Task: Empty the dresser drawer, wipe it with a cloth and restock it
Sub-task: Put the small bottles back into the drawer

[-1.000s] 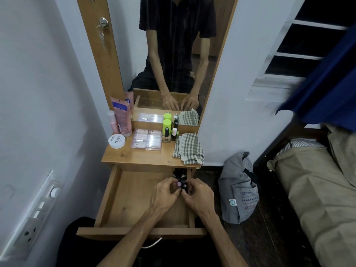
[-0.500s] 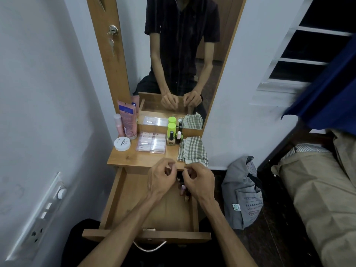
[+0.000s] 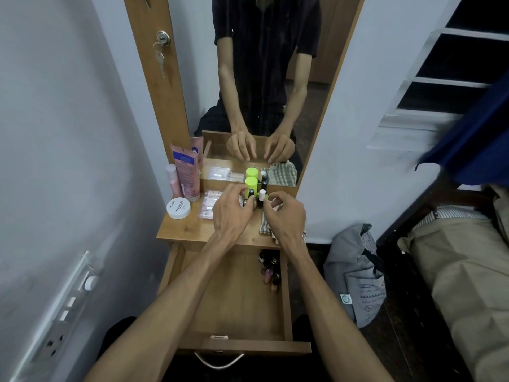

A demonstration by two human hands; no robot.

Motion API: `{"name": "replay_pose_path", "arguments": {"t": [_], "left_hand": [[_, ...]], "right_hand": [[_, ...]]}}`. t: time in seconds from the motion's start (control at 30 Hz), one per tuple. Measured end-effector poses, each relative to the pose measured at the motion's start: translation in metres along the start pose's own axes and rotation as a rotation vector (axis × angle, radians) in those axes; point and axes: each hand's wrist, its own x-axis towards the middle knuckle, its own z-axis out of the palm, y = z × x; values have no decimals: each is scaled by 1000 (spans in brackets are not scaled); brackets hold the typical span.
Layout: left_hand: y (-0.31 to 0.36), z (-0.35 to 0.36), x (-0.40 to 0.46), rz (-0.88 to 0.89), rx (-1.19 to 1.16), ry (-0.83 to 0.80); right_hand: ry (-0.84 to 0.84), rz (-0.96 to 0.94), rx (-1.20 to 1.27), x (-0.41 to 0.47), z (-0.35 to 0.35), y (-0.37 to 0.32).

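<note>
The wooden drawer (image 3: 234,296) is pulled out below the dresser top (image 3: 192,230). Several small nail polish bottles (image 3: 269,268) stand in its back right corner; the rest of its floor is bare. Both hands are up over the dresser top. My left hand (image 3: 230,213) pinches a small black-capped bottle (image 3: 251,193). My right hand (image 3: 285,216) closes its fingertips on a white-capped bottle (image 3: 262,194) beside it. A lime-capped bottle (image 3: 251,183) stands just behind them. The checked cloth (image 3: 265,226) lies folded under my right hand, mostly hidden.
A pink tube (image 3: 187,175), a slim pink bottle (image 3: 173,179), a white jar (image 3: 179,208) and clear packets (image 3: 209,206) stand at the top's left. The mirror (image 3: 261,78) rises behind. A grey bag (image 3: 355,271) and a bed (image 3: 454,257) lie right; a socket panel (image 3: 68,304) is on the left wall.
Both hands rose out of the drawer's back right corner, leaving small bottles there, and moved up to the bottles on the dresser top.
</note>
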Motion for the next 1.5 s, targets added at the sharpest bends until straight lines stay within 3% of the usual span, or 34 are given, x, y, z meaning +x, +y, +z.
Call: {"name": "replay_pose_path", "arguments": {"t": [0.7,1.17,1.5], "left_hand": [[-4,15,12,-37,45,-62],[9,-18,-20,17,-92,-18],[13,-33,-77,18,-102,-78]], "right_hand": [[6,43,-69,21,29,-1],[5,-16,63,-13,-12,0],[-67,-12,75,-72,-40,6]]}}
